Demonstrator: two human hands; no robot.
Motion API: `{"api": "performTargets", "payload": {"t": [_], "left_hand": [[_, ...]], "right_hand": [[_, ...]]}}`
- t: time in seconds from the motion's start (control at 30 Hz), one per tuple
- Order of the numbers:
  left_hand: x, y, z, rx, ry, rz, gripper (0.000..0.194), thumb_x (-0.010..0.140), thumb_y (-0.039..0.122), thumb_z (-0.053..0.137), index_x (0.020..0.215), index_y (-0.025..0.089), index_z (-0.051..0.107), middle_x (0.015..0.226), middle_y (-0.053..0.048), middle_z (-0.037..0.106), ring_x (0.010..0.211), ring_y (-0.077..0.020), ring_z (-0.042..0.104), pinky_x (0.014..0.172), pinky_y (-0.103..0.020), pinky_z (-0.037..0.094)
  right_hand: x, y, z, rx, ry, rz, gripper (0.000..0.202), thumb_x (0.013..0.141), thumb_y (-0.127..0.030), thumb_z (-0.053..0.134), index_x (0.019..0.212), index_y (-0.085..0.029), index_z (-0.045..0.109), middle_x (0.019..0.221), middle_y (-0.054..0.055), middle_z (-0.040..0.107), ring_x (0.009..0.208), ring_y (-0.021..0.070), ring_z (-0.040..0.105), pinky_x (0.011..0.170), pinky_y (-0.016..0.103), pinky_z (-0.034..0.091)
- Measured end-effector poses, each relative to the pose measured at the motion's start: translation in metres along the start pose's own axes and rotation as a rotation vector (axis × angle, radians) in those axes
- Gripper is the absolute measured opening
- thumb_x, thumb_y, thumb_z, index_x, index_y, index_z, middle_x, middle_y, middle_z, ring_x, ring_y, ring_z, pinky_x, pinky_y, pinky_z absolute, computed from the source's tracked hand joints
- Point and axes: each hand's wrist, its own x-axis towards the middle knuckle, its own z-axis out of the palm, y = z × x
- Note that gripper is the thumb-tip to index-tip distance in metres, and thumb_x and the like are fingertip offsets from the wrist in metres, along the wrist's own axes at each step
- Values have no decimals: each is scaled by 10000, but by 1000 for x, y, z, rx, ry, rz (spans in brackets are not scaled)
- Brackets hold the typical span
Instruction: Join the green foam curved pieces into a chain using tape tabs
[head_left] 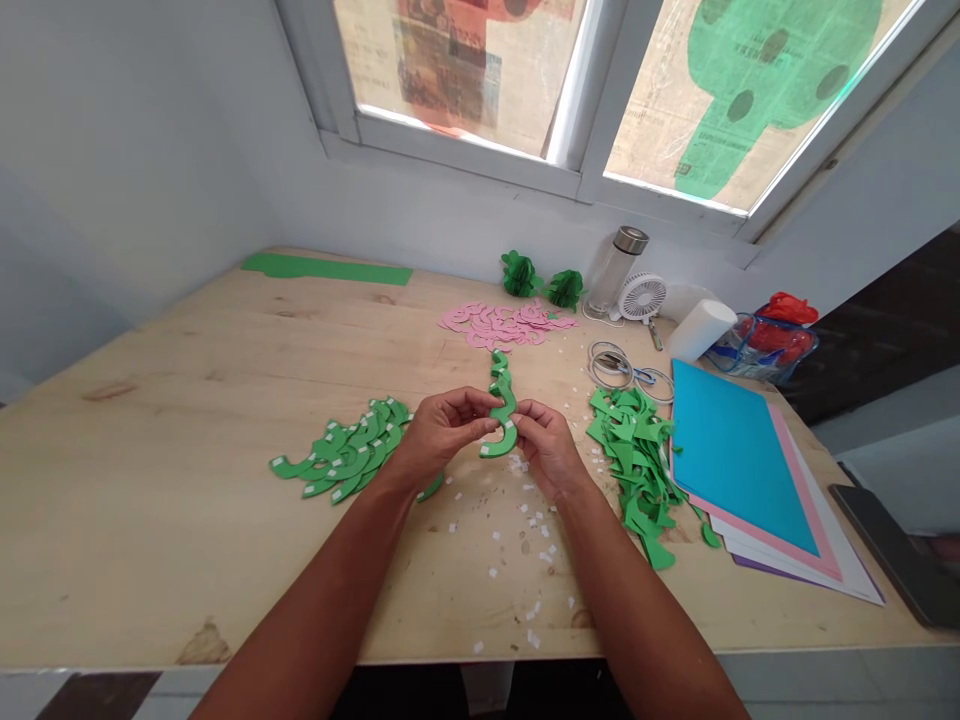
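Observation:
Between my two hands, above the table's middle, is a chain of curved green foam pieces (505, 390), bending in a wavy line away from me. My left hand (455, 425) pinches its left edge between thumb and fingers. From the other side, my right hand (547, 440) grips its lower right part with the fingertips. Left of my left hand lies a pile of green curved pieces (352, 450), many with small white squares near their ends. One more green piece shows partly beneath my left wrist.
Green offcuts (637, 460) lie to the right, beside stacked coloured sheets (742, 450). Scissors (652, 380) and tape rings (609, 368) sit behind them. Further back are pink cutouts (510, 325), a bottle (616, 270) and a small fan (642, 298). White paper bits (546, 553) litter the front.

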Motion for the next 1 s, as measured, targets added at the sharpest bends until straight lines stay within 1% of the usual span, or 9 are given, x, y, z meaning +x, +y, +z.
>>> {"api": "performTargets", "payload": {"t": [0.3,0.8,1.0], "left_hand": [[0,0,0,-17,7,-4,225,628,224,772,833,168,699,735,-9,662,685,-128,596,662,-243,473],[-1,0,0,-5,11,7,247,635,246,766,855,162,693,745,-30,664,686,-148,609,659,-271,504],[-1,0,0,-23,7,6,241,632,235,770,850,162,699,748,-25,669,690,-142,613,671,-260,495]], "right_hand": [[-1,0,0,54,-37,-11,118,631,-261,718,668,-175,645,584,-39,550,527,74,416,527,209,331],[-1,-1,1,39,-2,-1,147,608,-292,724,670,-183,646,588,-24,562,537,94,435,528,222,355],[-1,-1,1,47,-7,-9,141,616,-283,724,676,-182,645,606,-22,582,546,95,458,537,225,362]]}}
